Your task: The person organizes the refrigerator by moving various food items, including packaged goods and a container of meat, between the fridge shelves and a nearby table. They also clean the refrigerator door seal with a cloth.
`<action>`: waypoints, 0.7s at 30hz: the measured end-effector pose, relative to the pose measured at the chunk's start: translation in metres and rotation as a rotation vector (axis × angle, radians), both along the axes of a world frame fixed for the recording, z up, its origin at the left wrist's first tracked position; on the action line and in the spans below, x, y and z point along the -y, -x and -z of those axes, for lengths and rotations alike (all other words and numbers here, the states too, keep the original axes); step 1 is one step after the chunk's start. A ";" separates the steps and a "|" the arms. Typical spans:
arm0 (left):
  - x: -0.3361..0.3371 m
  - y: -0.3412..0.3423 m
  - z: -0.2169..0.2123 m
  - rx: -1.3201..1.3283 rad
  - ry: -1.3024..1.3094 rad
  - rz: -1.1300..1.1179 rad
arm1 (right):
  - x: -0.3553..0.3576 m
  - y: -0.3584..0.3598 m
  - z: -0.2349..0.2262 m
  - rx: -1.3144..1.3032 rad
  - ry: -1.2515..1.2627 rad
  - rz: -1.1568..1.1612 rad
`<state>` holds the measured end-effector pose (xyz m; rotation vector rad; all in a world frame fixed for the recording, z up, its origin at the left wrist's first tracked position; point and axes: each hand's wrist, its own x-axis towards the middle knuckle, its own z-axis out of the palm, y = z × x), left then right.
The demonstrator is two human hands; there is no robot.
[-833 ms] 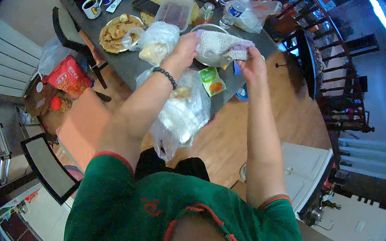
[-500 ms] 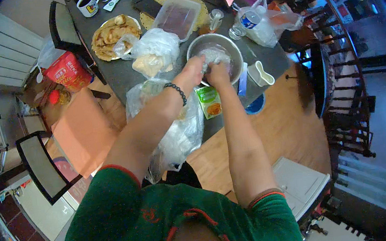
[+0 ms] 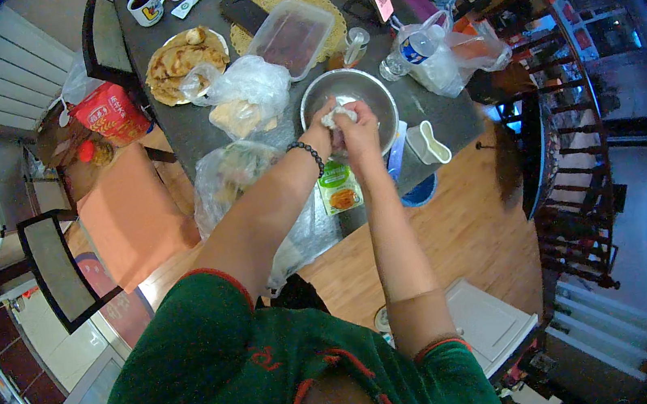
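Over the metal bowl [image 3: 376, 93], my two hands meet around a small white crumpled lump [image 3: 338, 117]; its material is too small to make out. My left hand [image 3: 319, 132], with a dark bead bracelet at the wrist, is closed on the lump's left side. From the right, my right hand [image 3: 360, 128] is closed on it with bent fingers. My hands hide part of the bowl's inside. A green and white packet [image 3: 340, 187] lies just below the bowl. Left of it, a clear plastic bag [image 3: 230, 177] is partly under my left forearm.
A plate of flatbreads [image 3: 182, 61], a bagged pale lump [image 3: 243, 118] and a clear plastic container [image 3: 292, 38] are left of and behind the bowl. To its right are a glass [image 3: 355, 44], a bottle [image 3: 403, 59], a plastic bag [image 3: 445, 71] and a white scoop-like container [image 3: 428, 143].
My hands have come up from inside the bowl and closed together on a smaller-looking white lump. Earlier, a larger whitish mass showed in the bowl. The whole view has shifted slightly.
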<state>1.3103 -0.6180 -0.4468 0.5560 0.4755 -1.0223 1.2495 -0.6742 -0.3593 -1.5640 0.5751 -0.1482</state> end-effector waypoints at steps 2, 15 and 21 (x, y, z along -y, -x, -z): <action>0.008 0.000 0.006 0.016 -0.074 -0.055 | -0.004 -0.005 0.023 0.135 0.342 0.015; -0.011 -0.015 -0.029 0.845 -0.671 0.105 | 0.057 -0.015 0.045 -0.160 1.080 -0.131; -0.019 -0.005 -0.051 1.466 -1.081 0.298 | 0.036 -0.010 0.053 -0.381 1.085 -0.268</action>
